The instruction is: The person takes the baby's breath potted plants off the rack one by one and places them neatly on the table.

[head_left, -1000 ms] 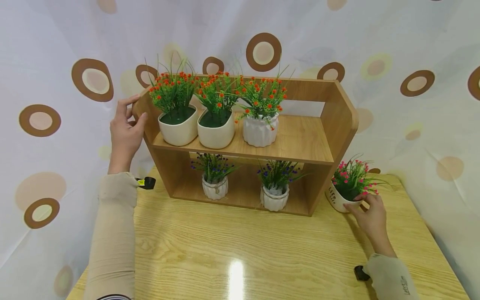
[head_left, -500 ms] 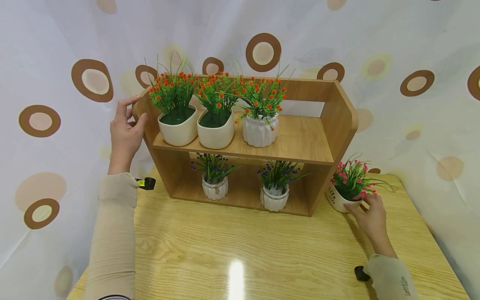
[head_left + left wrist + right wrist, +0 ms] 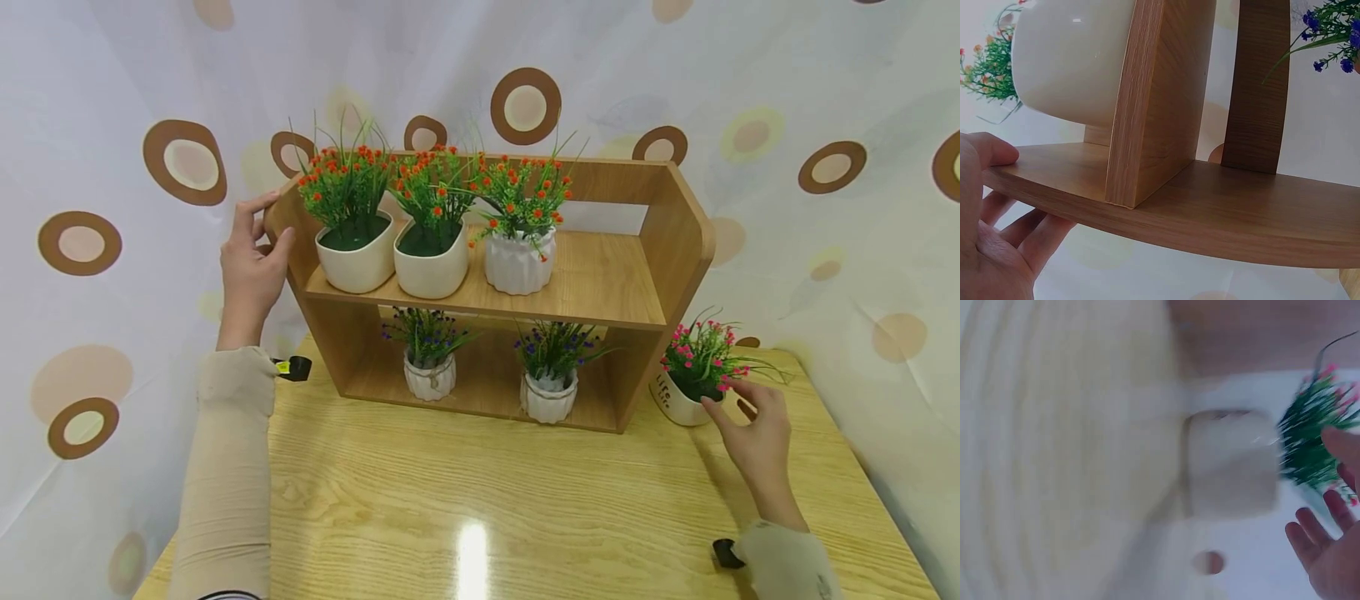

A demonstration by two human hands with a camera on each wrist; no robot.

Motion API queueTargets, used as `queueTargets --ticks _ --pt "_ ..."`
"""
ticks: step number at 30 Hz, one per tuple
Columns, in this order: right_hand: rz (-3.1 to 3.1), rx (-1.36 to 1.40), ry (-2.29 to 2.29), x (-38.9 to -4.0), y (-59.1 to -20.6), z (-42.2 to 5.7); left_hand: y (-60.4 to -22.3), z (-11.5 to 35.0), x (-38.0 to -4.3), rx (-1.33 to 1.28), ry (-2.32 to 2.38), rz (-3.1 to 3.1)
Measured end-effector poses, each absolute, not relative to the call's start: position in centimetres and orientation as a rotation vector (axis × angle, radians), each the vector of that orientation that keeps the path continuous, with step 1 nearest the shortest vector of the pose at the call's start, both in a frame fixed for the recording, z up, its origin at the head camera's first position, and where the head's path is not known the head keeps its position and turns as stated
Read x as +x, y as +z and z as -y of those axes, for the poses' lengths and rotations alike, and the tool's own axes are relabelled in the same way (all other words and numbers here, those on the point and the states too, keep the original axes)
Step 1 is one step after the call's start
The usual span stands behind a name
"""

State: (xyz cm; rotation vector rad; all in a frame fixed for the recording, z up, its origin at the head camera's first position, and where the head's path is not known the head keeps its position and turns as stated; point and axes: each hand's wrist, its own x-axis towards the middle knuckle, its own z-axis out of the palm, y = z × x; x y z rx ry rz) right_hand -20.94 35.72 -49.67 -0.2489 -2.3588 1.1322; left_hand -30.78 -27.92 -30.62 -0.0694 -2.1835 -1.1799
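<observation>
My left hand [image 3: 252, 267] grips the left side panel of a two-tier wooden shelf [image 3: 607, 267]. In the left wrist view its thumb lies on one face of the panel [image 3: 1247, 219], the fingers on the other. My right hand [image 3: 759, 442] is beside a white "Life" pot [image 3: 678, 406] with pink artificial flowers [image 3: 701, 354], on the table just right of the shelf. Its thumb and fingers are spread. The right wrist view shows a gap between the hand [image 3: 1341, 562] and the pot [image 3: 1232, 469], somewhat blurred.
The upper tier bears two smooth cream pots [image 3: 431, 267] and a ribbed white pot [image 3: 520, 262], all with orange flowers. Two small white pots [image 3: 550, 396] with purple flowers stand on the lower tier. Beneath is a wooden table [image 3: 450, 483]; a patterned curtain [image 3: 787, 75] hangs behind.
My right hand has let go of the pink-flowered pot's rim and drawn back slightly to the right. The pot stays in place. My left hand has not moved.
</observation>
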Motion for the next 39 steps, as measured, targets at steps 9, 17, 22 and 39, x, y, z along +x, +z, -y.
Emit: queueTargets --ticks 9,17,22,39 --pt "1.984 0.011 1.190 -18.9 -43.0 -31.6 -30.8 27.9 -30.8 -0.067 -1.177 2.175" --pt "1.826 0.434 1.369 -18.4 -36.9 -24.7 -30.8 27.8 -30.8 -0.068 -1.185 2.170" --pt "1.932 0.575 1.391 -20.1 -34.6 -20.9 -30.9 27.8 -30.8 -0.065 -1.180 2.170" --pt "2.283 0.475 1.696 -28.7 -30.8 -14.5 -30.9 27.8 -30.8 -0.063 -1.182 2.176"
